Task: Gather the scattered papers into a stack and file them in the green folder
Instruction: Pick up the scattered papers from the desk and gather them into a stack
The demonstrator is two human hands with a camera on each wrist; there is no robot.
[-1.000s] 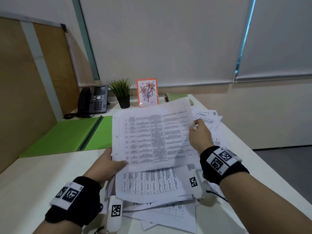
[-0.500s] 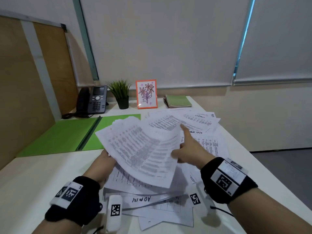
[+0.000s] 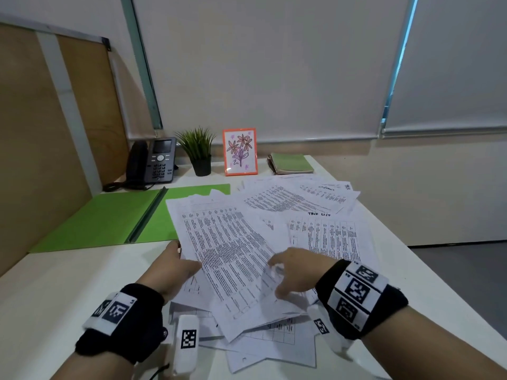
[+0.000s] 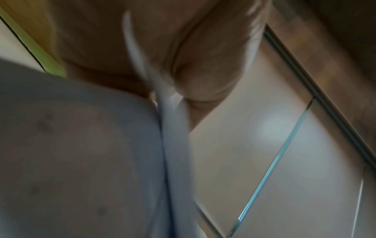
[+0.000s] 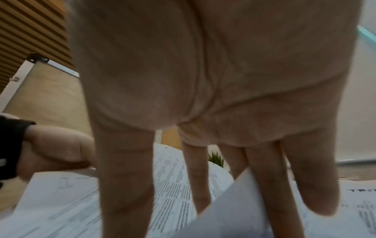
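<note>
Gathering is only partly done: the left hand (image 3: pixel 175 266) grips a sheaf (image 3: pixel 227 253), the right hand (image 3: pixel 297 270) spreads open-fingered on it, more papers (image 3: pixel 326 231) lie scattered at centre right, and the green folder (image 3: pixel 109 218) at left holds nothing.

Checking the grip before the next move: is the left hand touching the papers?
Touching. The head view shows the left hand pinching the left edge of the papers, thumb on top.

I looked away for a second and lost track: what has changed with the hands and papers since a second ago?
The held sheaf of papers came down from nearly upright to lie tilted low over the pile. The right hand left its far edge, came back toward the person, and now lifts a near corner with straight fingers. The left hand still grips its left edge. The green folder stayed open.
</note>
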